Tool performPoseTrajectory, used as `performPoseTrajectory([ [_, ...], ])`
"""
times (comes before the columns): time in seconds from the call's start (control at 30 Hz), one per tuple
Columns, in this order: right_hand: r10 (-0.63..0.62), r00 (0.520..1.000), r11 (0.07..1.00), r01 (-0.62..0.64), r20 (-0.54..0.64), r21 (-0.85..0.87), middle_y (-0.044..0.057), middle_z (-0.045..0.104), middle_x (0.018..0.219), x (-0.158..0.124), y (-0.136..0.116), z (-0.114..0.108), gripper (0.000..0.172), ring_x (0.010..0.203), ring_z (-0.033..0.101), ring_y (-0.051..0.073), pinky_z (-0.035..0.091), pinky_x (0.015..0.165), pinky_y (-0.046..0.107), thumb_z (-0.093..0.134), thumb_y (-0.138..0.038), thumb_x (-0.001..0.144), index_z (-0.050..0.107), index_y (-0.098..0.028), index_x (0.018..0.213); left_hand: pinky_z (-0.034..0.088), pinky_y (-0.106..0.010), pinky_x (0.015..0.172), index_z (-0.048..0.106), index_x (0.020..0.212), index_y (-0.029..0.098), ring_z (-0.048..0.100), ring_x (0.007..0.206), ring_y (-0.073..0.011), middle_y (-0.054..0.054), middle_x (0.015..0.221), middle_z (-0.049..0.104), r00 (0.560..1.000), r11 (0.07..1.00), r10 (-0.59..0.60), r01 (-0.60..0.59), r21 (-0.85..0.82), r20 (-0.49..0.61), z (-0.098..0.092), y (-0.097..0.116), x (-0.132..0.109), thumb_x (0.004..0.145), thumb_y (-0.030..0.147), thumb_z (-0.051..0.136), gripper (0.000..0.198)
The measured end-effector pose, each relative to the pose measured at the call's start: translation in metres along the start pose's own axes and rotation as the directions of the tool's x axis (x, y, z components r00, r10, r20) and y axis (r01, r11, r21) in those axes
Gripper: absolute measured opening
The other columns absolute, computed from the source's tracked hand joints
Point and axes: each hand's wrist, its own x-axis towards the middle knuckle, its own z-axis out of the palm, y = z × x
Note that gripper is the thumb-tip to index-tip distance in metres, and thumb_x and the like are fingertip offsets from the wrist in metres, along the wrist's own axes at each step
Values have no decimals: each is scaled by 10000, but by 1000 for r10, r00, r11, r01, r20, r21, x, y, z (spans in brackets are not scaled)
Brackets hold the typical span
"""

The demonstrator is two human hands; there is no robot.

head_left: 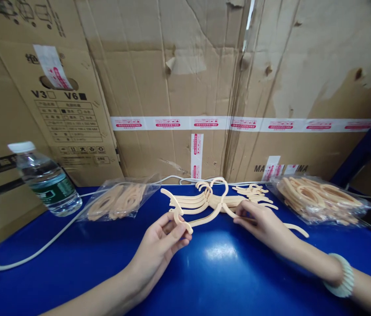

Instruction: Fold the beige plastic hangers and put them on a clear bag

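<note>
A cream plastic hanger point(216, 206) lies on the blue table point(218, 267), spanning between my two hands. My left hand point(164, 241) is closed in a pinch on the hanger's left end. My right hand point(261, 221) grips its right arm, fingers curled over it; a pale beaded bracelet point(341, 276) sits on that wrist. Behind the held hanger lies a pile of several more cream hangers point(201, 199), hooks pointing up and back.
A clear bag of cream parts point(118, 201) lies at left, another bag point(320, 197) at right. A water bottle point(45, 177) stands far left. A white cable point(41, 248) runs across the table. Cardboard boxes point(185, 87) wall off the back.
</note>
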Motion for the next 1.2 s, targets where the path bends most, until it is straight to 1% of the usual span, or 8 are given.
performPoseTrajectory([
  [0.1,19,997,995,-13,-70,97,52,654,854,-12,1,-10,70,762,628,188,523,680,304,532,-273,905,555,-210,924,473,-203,690,630,829,161,552,708,-94,3,771,592,1000,1000,18,-18,23,-10,-1,0,1,762,238,789,189],
  [0.2,-37,988,997,47,-147,62,64,668,930,-19,5,-19,158,839,645,203,531,719,308,538,-290,918,588,-222,1052,452,-210,692,650,826,157,521,680,-84,8,781,569,999,999,17,-15,42,-49,-2,-1,4,736,265,809,212],
  [0.47,-166,956,986,168,-244,-14,55,674,931,-23,3,-27,115,869,647,203,518,750,297,572,-222,901,623,-243,1001,439,-264,759,608,745,168,511,765,-126,0,810,554,999,1000,13,-13,8,-33,-9,-3,10,759,288,779,209],
  [0.6,-225,942,974,225,-251,-28,32,677,882,-23,-5,-27,136,817,647,174,520,700,251,577,-167,886,623,-256,978,460,-307,793,591,743,163,566,826,-157,-33,928,602,999,998,-45,44,-55,-5,-6,-1,10,766,269,770,209],
  [0.77,-225,938,974,224,-263,-32,45,690,865,-23,-8,-26,125,798,661,189,535,678,262,579,-173,879,638,-258,949,456,-291,738,570,739,156,595,749,-155,-33,834,621,998,998,-40,42,-48,49,-6,-1,10,800,248,732,196],
  [0.93,-242,928,970,240,-282,-42,57,702,844,-25,-13,-26,130,769,678,202,549,635,267,579,-174,871,655,-261,930,463,-276,678,594,740,148,606,686,-145,-38,811,646,998,997,-69,69,-39,3,-9,-4,11,748,274,782,227],
  [1.1,-312,910,948,317,-273,-29,61,706,914,-28,-16,-24,229,849,681,213,558,726,291,561,-104,856,641,-265,998,458,-243,616,590,693,142,593,619,-122,-21,743,646,994,995,-93,91,-42,-59,-10,-6,10,672,286,838,287],
  [1.2,-318,915,947,320,-248,-33,57,702,908,-30,-16,-21,239,840,678,197,553,709,259,559,-87,853,620,-255,1013,457,-224,590,590,688,138,586,589,-111,-17,687,639,992,995,-102,100,-27,-71,-9,-6,9,666,302,843,302],
])
